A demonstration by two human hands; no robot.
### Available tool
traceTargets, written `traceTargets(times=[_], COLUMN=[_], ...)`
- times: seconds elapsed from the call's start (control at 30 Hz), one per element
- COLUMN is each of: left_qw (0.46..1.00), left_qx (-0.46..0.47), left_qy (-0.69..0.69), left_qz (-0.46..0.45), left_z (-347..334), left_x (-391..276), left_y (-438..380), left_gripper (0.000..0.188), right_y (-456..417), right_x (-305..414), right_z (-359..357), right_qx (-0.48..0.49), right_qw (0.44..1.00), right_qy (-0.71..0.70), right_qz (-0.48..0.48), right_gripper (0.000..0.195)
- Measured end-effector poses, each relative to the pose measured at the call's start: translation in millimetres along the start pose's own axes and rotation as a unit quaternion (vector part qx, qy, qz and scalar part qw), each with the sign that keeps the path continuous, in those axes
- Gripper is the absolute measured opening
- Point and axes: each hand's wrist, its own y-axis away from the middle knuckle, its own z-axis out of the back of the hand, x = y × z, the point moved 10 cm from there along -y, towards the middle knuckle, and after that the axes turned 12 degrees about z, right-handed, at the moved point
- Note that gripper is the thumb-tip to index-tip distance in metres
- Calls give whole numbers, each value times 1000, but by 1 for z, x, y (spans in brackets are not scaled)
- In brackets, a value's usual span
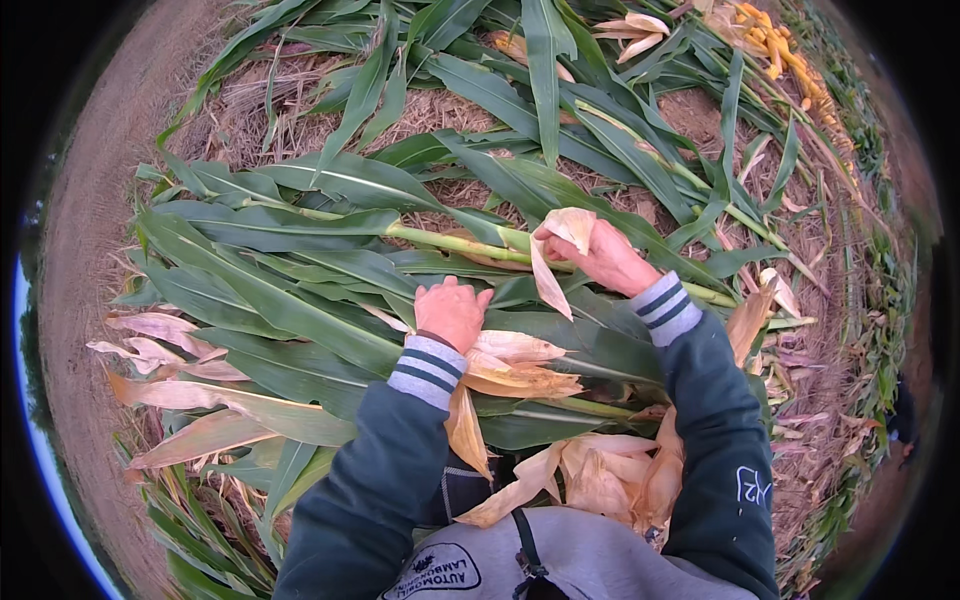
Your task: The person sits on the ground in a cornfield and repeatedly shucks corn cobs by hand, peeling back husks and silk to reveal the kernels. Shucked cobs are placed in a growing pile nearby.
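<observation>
Cut green corn stalks with long leaves lie across the ground before me. My right hand (596,255) grips a piece of dry, pale corn husk (571,227), part of which hangs down below the fingers, just over a thick green corn stalk (457,243). To its left, my left hand (450,311) rests on the corn leaves, its fingers curled; what lies under them is hidden, so I cannot tell whether it holds anything. Dry orange-tan husks (517,375) lie beside the left wrist. More papery husks (600,480) lie close against my body.
Yellow ears of corn (776,45) form a pile at the upper right. Other leafy stalks (525,97) lie farther ahead. Pinkish dry husks (165,337) are at the left, and bare soil (97,225) runs beyond them. A row of green plants (889,375) borders the right.
</observation>
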Motion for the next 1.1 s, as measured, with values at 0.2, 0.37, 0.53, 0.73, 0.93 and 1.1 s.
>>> traceTargets(times=[0.2,0.37,0.53,0.73,0.93,1.1], left_qw=[992,983,939,972,966,969], left_qx=[-70,-111,-331,-216,-234,-222], left_qy=[41,142,87,2,42,28], left_qz=[-97,-19,-37,-91,-97,-104], left_z=[27,45,70,27,44,30], left_x=[-5,5,31,50,47,40], left_y=[44,28,-1,5,41,35], left_gripper=[31,19,24,30,27,30], right_y=[-122,-116,-51,-32,-86,-99], right_x=[-106,-130,-55,-27,-97,-102], right_z=[-41,-85,-102,-126,-160,-145], right_qx=[17,157,12,9,79,125], right_qw=[941,824,932,854,881,933], right_qy=[339,542,359,513,466,334], right_qz=[14,52,34,87,-2,35], right_gripper=[24,34,22,16,42,31])
